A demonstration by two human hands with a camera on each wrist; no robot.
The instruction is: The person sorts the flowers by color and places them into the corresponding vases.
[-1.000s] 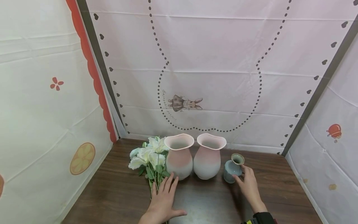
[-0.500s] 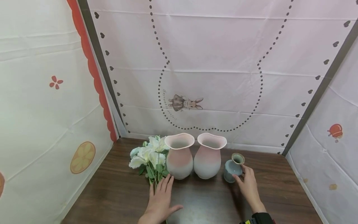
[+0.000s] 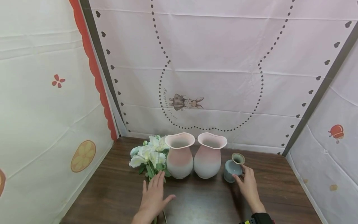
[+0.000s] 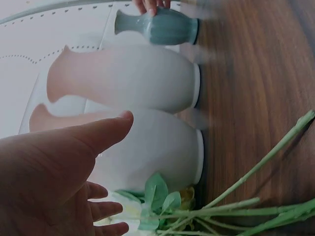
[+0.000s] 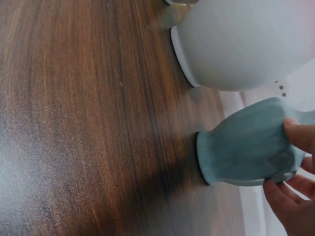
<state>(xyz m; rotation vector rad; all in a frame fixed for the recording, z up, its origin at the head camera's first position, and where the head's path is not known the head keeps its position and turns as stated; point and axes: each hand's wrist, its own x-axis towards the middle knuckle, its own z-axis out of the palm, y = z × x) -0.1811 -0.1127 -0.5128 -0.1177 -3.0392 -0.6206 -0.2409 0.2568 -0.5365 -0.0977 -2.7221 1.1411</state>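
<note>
A small blue-green vase [image 3: 232, 170] stands upright at the right of the table. My right hand [image 3: 249, 188] holds it near the neck, thumb on one side and fingers on the other, as the right wrist view also shows. To the left, white artificial flowers [image 3: 147, 155] lie with their green stems [image 4: 246, 211] pointing toward me. Over those stems, my left hand [image 3: 152, 197] has its fingers extended and thumb spread, holding nothing. Whether it touches the stems I cannot tell. Two pink-and-white vases [image 3: 180, 161] stand upright between the flowers and the small vase.
The brown wooden table [image 3: 201, 202] reaches a printed cloth backdrop [image 3: 212, 46] behind the vases. Cloth walls [image 3: 36, 109] also close in the left and right sides. The two larger vases stand close beside each other.
My left hand has shifted left, away from the base of the nearer pink-and-white vase and over the flower stems. The right hand and the small vase have stayed in place.
</note>
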